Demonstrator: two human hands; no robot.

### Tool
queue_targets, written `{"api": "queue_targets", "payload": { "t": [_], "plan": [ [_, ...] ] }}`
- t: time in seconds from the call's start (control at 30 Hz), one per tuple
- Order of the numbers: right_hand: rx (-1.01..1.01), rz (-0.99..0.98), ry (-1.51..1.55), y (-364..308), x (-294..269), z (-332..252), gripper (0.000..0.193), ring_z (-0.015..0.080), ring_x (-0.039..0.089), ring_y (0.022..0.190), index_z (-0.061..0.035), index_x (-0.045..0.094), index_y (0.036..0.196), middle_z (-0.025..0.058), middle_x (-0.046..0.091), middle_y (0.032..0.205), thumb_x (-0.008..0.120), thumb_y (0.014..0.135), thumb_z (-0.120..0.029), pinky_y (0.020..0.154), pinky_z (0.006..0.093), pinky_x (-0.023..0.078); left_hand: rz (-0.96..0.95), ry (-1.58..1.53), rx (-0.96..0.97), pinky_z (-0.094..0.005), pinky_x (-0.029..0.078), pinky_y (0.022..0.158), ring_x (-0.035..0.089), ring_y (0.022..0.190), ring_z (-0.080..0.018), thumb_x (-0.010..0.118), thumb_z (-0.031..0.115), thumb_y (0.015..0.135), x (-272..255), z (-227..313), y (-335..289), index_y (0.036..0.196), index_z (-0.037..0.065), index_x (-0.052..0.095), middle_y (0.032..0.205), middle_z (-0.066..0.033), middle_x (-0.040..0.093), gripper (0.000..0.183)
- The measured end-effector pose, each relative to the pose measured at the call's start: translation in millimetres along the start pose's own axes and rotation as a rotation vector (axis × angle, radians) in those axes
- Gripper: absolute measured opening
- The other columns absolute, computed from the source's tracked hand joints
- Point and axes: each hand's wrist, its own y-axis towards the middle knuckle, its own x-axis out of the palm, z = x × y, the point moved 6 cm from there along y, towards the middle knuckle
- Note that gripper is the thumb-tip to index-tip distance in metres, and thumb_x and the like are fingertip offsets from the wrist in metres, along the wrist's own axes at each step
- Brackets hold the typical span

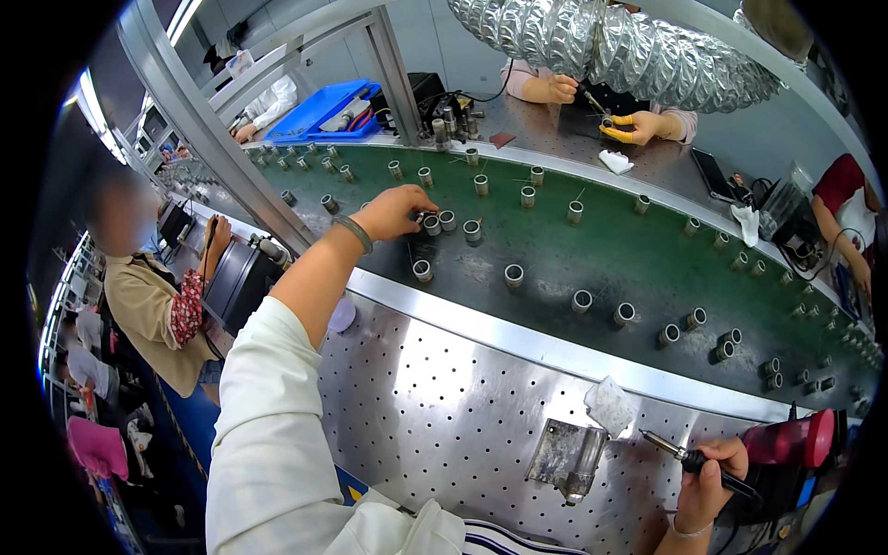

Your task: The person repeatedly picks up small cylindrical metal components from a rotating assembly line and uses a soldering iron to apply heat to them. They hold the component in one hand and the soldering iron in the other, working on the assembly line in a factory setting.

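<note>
My left hand (398, 213) reaches out over the green conveyor belt (462, 296). Its fingers are pinched on a small metal part, mostly hidden by the fingertips. Right beside them stand two open-topped metal cylinders (440, 223) close together, with another cylinder (473, 230) just to the right. Low on the right, my right hand (708, 481) grips a soldering iron (692, 460) by its black handle. The iron's tip points up and left, close to a whitish pad (610, 407). Left of the tip, a worn metal fixture (569, 458) lies on the perforated metal worktop (416, 388).
More metal cylinders (625, 313) stand along the belt, some with thin wires. A red-and-black device (805, 439) sits beside my right hand. Across the belt, a co-worker's hands (629, 128) hold a part beneath a silver duct (629, 46). A metal post (231, 139) rises at left.
</note>
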Motion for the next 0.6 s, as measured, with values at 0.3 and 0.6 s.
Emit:
{"api": "queue_targets", "payload": {
  "t": [0.3, 0.6],
  "plan": [
    [0.011, -0.01, 0.018, 1.1, -0.8, -1.8, 0.038, 0.0083, 0.047, 0.043, 0.0001, 0.05, 0.079, 0.0085, 0.053, 0.066, 0.073, 0.076, -0.03, 0.04, 0.0168, 0.035, 0.103, -0.13, -0.295, -0.0276, 0.049, 0.058, 0.062, 0.063, -0.0165, 0.071, 0.001, 0.067, 3.7, -25.7, -0.1, 0.076, 0.0, 0.065, 0.072, -0.0076, 0.063, 0.011],
    [0.0, -0.009, 0.024, -0.3, -0.7, -4.0, 0.038, 0.0087, 0.046, 0.043, -0.0004, 0.05, 0.079, 0.0074, 0.051, 0.064, 0.073, 0.076, -0.031, 0.039, 0.0166, 0.035, 0.258, -0.805, -0.651, -0.0263, 0.054, 0.064, 0.062, 0.069, -0.0151, 0.068, 0.001, 0.074, 4.6, -39.1, -19.6, 0.08, -0.001, 0.061, 0.081, -0.008, 0.064, 0.01]
  ]
}}
